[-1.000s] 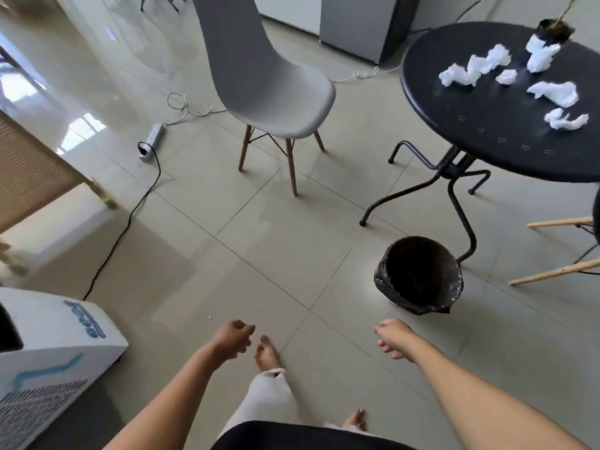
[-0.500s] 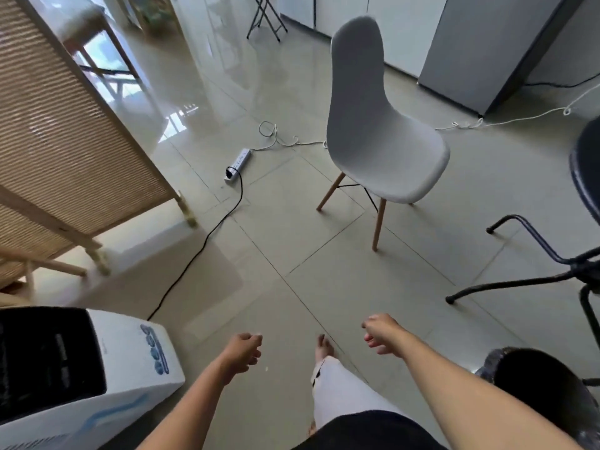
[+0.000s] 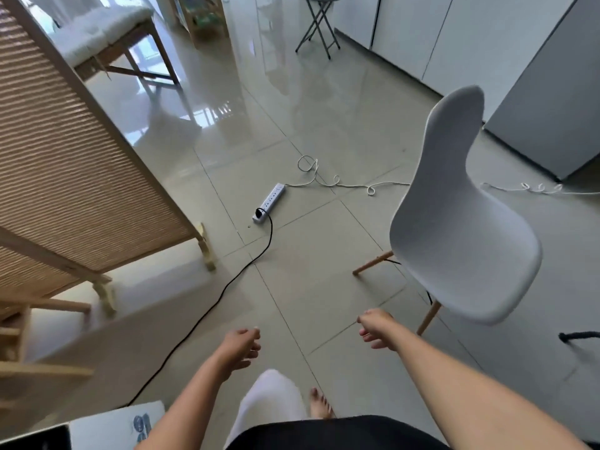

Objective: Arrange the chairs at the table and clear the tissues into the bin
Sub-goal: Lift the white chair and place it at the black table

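Note:
A grey shell chair (image 3: 461,222) on wooden legs stands at the right, its back toward the far wall. My right hand (image 3: 376,328) hangs just left of the chair's front leg, fingers loosely curled, holding nothing. My left hand (image 3: 242,347) is lower and further left over the tiled floor, fingers also loosely curled and empty. One black foot of the table (image 3: 579,336) shows at the right edge. The tabletop, the tissues and the bin are out of view.
A white power strip (image 3: 268,203) with a black cable (image 3: 207,311) and a white cord (image 3: 337,182) lies on the floor ahead. A woven wooden screen (image 3: 65,177) stands at left, a white appliance (image 3: 113,423) at bottom left, a folding stool (image 3: 319,24) far back, a grey cabinet (image 3: 548,102) at right.
The view has swung left and away from the table: tissues and bin have left the frame, and the chair is now closer and at the right. Both hands stay empty.

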